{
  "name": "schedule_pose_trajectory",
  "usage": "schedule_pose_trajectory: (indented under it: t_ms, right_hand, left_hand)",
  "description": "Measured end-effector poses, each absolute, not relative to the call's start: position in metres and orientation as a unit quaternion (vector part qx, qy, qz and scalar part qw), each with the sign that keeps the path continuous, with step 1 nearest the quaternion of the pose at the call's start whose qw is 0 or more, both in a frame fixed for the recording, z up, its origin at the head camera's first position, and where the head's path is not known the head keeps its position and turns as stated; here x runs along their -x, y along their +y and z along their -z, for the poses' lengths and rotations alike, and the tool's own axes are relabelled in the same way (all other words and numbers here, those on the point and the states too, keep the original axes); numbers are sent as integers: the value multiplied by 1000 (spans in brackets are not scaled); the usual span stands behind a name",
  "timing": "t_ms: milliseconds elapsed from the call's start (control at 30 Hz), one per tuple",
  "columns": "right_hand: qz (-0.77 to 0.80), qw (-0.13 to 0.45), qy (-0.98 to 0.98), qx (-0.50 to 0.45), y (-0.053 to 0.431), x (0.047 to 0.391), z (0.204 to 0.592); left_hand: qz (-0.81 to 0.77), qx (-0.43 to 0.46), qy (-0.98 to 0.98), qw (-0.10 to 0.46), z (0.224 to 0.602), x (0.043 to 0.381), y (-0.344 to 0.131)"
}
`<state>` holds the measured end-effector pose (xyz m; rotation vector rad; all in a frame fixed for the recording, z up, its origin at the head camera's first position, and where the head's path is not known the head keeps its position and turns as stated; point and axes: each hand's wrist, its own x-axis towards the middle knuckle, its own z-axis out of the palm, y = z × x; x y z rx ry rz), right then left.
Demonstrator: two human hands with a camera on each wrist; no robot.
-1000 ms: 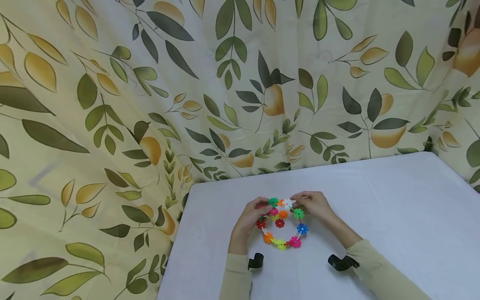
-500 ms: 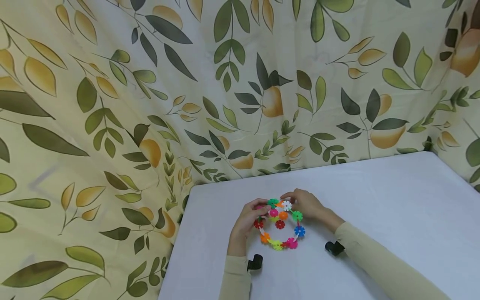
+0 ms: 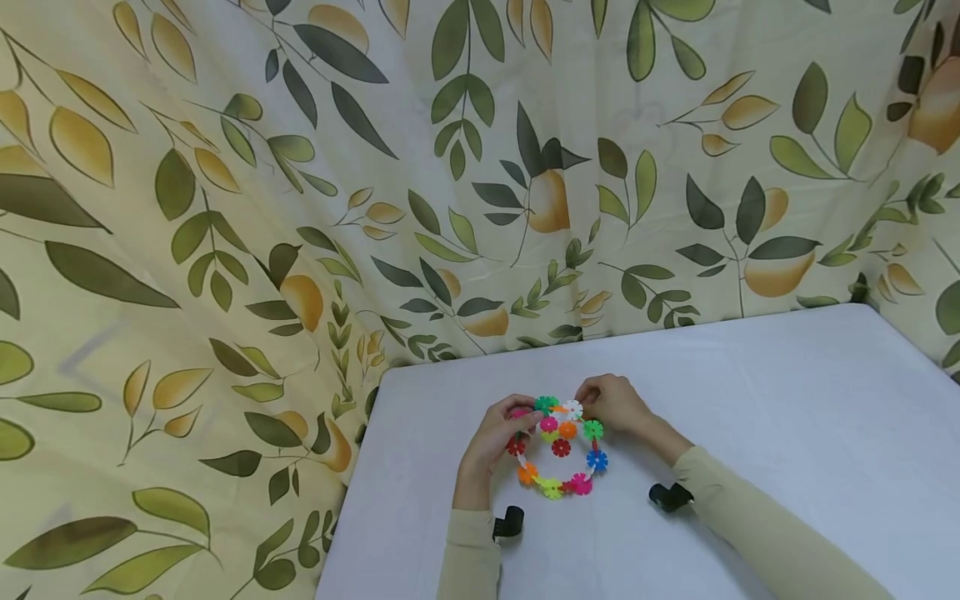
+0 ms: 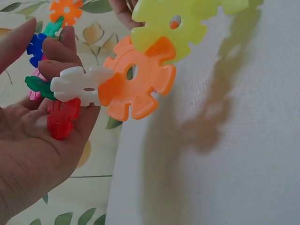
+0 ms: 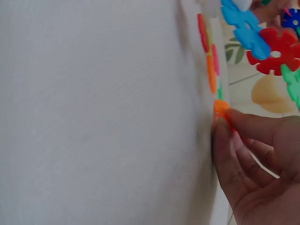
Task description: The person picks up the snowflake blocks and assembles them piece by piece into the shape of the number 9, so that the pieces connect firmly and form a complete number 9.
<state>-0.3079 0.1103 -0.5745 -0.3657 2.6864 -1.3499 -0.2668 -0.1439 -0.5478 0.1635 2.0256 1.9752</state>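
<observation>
A ring of linked plastic snowflake discs (image 3: 597,460) in several colours is held tilted above the table in the head view. My left hand (image 3: 491,437) grips it at its left side; in the left wrist view its white disc (image 4: 77,86) and orange disc (image 4: 136,77) run out from the curled fingers (image 4: 61,54). Behind the ring, my right hand (image 3: 618,406) reaches down at the table. In the right wrist view its thumb and forefinger pinch a loose orange disc (image 5: 221,107) at the table surface.
Loose discs, among them a red one (image 3: 561,448) and an orange one (image 3: 567,429), lie on the white-covered table (image 3: 750,400) and show through the ring. A leaf-patterned curtain (image 3: 525,167) hangs behind and at the left. Black wrist cameras (image 3: 510,522) sit at both cuffs.
My right hand has moved slightly left and away from the ring's white disc, down behind it. The ring has shifted a little left in my left hand.
</observation>
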Motion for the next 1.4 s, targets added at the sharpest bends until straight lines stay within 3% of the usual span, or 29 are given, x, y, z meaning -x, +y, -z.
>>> schedule_pose_trajectory:
  t_ms: [233,400,700,1167,1400]
  right_hand:
    - [573,25,818,55,114,301,556]
    - [612,9,786,81,111,296,530]
    - [569,20,807,158,100,285,499]
    - [467,-64,854,222,96,277,489]
    - [439,-62,859,254,94,271,478]
  left_hand:
    - [-685,-52,712,146,548,267,-140]
    - [-685,-41,714,140,547,267,-137]
    - [-688,-40,713,133,545,267,-131]
    - [-691,-58,708,137,544,265,-124]
    - [-698,-65,701,130,543,264,-121]
